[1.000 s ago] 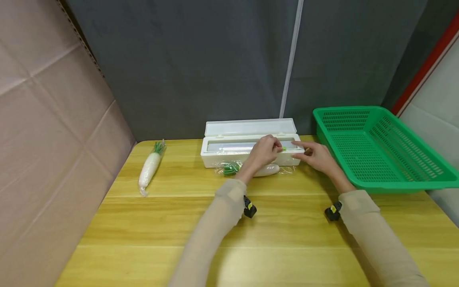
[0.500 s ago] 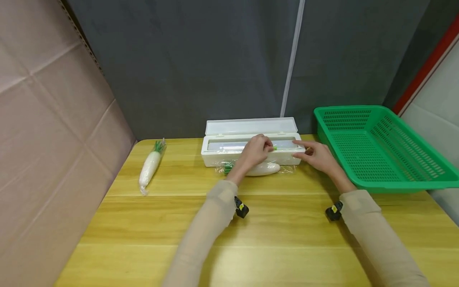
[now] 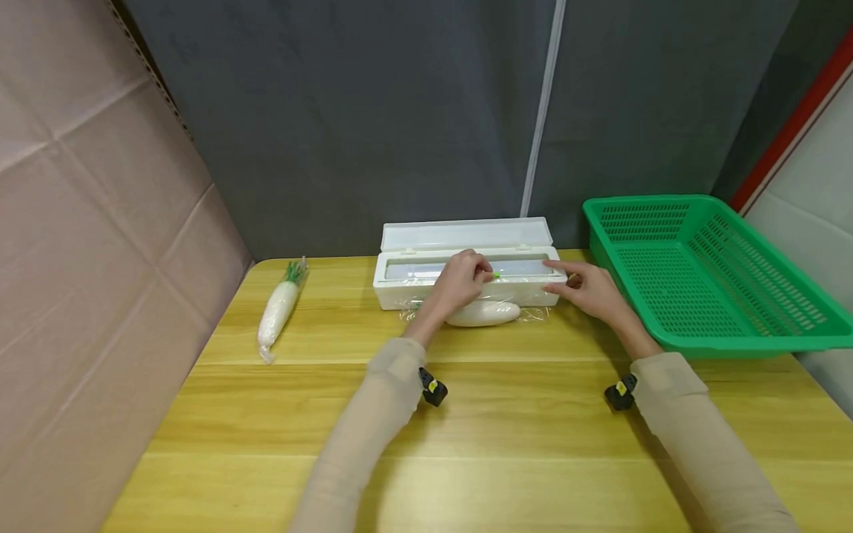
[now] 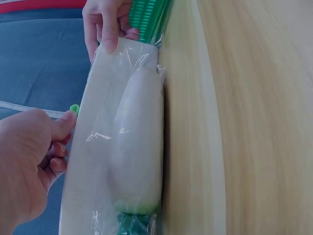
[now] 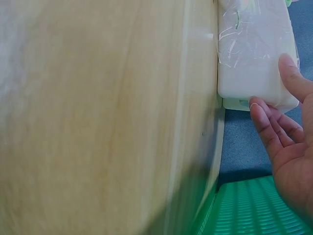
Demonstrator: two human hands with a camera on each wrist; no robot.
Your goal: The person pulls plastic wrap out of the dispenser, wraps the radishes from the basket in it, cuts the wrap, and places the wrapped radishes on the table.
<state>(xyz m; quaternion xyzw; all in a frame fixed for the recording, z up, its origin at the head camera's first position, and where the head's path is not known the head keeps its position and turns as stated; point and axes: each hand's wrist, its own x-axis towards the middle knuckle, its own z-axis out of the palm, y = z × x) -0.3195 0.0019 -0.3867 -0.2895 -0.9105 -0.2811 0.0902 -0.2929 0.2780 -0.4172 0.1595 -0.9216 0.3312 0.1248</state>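
Note:
A long white cling film dispenser [image 3: 393,297] lies at the table's back edge, lid raised behind it. My left hand [image 3: 460,281] pinches a small green slide cutter [image 4: 74,108] on its top edge, about midway along. My right hand [image 3: 589,291] holds the dispenser's right end, thumb on the near edge and fingers at the end face in the right wrist view. Clear film hangs down the front over a white daikon radish [image 3: 483,314] with a green top, which lies along the front of the dispenser. In the head view my left hand and wrist hide most of its leaves.
Another daikon radish [image 3: 278,311], wrapped in film, lies at the left of the wooden table [image 3: 520,444]. A green plastic basket [image 3: 720,342] stands at the right, close by my right forearm. A dark grey curtain [image 3: 373,126] hangs behind the table.
My left hand has slid leftward along the dispenser with the green slide cutter, uncovering more of the radish body and covering its leaves. The right hand has stayed at the right end.

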